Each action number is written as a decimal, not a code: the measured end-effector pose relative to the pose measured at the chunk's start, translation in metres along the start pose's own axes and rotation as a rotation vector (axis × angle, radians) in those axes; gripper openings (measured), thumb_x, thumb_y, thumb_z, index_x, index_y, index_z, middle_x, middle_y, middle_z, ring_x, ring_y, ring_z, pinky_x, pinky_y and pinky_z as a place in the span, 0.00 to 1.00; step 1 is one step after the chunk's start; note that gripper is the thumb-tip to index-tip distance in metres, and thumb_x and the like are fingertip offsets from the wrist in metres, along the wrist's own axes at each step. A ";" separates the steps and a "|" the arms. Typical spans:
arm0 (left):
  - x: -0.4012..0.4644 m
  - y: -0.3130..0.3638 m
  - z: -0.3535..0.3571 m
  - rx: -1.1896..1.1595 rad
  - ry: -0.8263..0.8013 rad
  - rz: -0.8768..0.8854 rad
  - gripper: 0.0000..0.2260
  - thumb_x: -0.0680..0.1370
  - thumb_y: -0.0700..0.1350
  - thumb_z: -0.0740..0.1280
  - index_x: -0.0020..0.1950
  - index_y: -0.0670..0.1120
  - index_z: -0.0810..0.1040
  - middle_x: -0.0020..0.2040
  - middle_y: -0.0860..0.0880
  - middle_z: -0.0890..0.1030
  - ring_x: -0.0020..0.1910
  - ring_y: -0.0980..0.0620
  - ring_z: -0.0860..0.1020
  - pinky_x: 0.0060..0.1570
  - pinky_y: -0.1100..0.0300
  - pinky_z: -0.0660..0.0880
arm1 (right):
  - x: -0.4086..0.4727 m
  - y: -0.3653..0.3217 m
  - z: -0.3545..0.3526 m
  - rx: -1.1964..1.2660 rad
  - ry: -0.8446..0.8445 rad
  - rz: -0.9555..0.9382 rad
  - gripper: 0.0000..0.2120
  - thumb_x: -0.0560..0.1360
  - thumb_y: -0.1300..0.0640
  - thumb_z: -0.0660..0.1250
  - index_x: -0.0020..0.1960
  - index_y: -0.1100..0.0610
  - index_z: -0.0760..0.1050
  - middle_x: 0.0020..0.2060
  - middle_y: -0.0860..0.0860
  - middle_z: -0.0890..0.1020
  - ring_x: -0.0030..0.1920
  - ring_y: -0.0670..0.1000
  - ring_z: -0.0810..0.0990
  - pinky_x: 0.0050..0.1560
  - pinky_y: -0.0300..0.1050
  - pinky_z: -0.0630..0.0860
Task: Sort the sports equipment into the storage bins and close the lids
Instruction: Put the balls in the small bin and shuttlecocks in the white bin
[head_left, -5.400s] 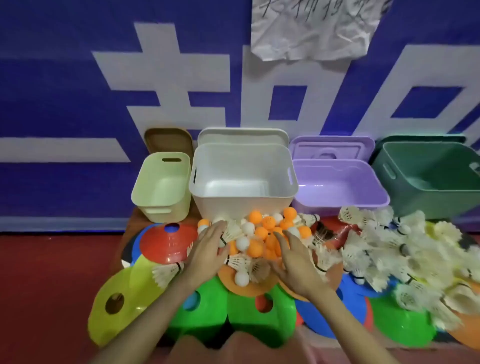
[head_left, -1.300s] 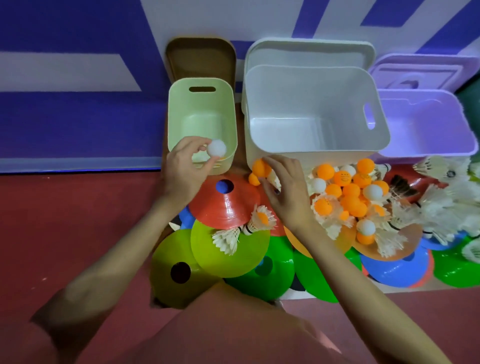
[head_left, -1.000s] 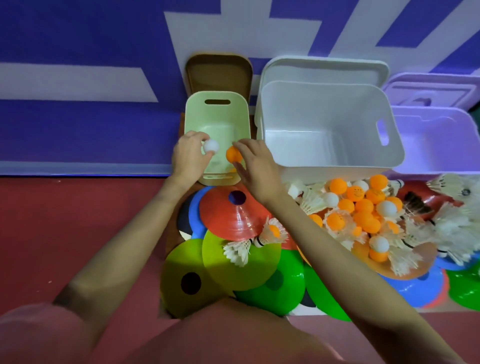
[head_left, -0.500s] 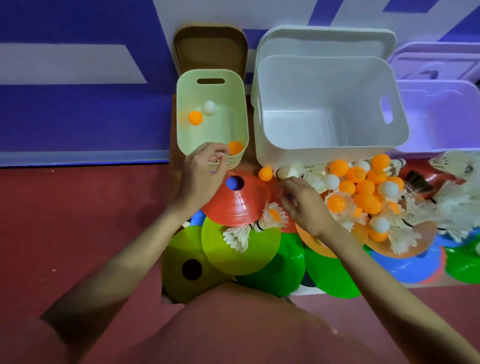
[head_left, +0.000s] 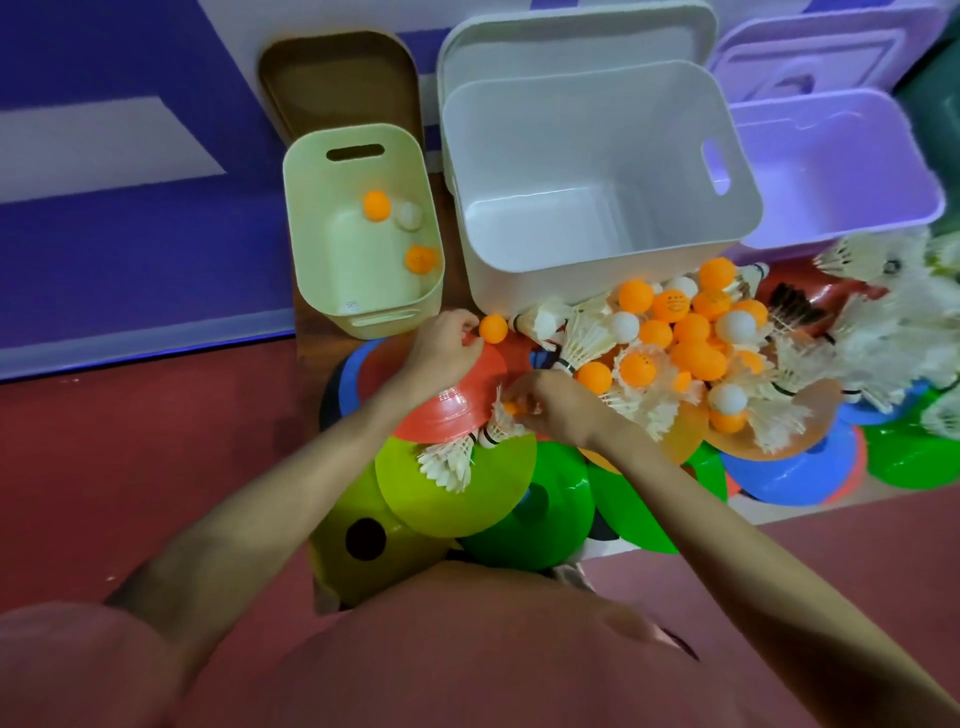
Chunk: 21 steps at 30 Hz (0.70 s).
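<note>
- A person crouches over a heap of sports gear on a low wooden board by a blue and white wall
- The left hand (head_left: 445, 349) reaches to a loose orange table tennis ball (head_left: 492, 328) at the board's back edge; its fingertips touch the ball, but whether they are closed around it cannot be told
- The right hand (head_left: 558, 406) pinches a small orange ball (head_left: 511, 408) lodged in the feathers of a shuttlecock (head_left: 500, 422) lying on an orange-red disc cone (head_left: 457, 400)
- The pale green bin (head_left: 363, 228), at the back left corner, holds three balls; the white bin (head_left: 597, 171) beside it shows nothing inside
- Advice: lift the ball straight out of the feathers so the shuttlecock stays put, then drop both balls low into the green bin to stop them bouncing out
- All lids lean behind their bins
</note>
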<state>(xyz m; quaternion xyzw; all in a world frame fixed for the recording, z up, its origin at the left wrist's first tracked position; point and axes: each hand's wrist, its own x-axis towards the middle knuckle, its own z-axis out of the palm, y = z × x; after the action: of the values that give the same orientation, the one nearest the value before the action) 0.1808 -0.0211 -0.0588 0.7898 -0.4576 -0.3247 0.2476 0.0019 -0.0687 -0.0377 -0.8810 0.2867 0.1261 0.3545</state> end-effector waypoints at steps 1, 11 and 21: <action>0.006 0.001 0.004 0.023 -0.002 -0.016 0.12 0.75 0.40 0.67 0.57 0.39 0.79 0.54 0.41 0.82 0.54 0.44 0.79 0.55 0.52 0.75 | 0.001 0.000 0.000 0.014 -0.010 0.002 0.12 0.71 0.63 0.69 0.54 0.58 0.80 0.49 0.55 0.83 0.49 0.55 0.80 0.47 0.42 0.72; 0.033 0.008 0.029 0.290 0.003 -0.103 0.12 0.74 0.49 0.71 0.44 0.39 0.77 0.47 0.39 0.81 0.48 0.38 0.79 0.37 0.53 0.69 | -0.029 0.013 -0.021 0.098 0.202 0.062 0.16 0.71 0.60 0.73 0.58 0.59 0.78 0.53 0.55 0.80 0.48 0.55 0.78 0.47 0.48 0.73; 0.030 0.007 0.027 0.275 0.006 -0.029 0.13 0.74 0.45 0.70 0.55 0.40 0.79 0.53 0.39 0.81 0.52 0.38 0.78 0.49 0.47 0.75 | -0.040 0.017 -0.020 0.044 0.374 0.063 0.16 0.73 0.57 0.71 0.60 0.57 0.77 0.52 0.55 0.80 0.52 0.56 0.74 0.48 0.47 0.71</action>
<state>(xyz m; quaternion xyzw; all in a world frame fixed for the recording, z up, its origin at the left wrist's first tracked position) 0.1679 -0.0528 -0.0806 0.8238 -0.4857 -0.2602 0.1336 -0.0400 -0.0759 -0.0159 -0.8717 0.3779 -0.0350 0.3101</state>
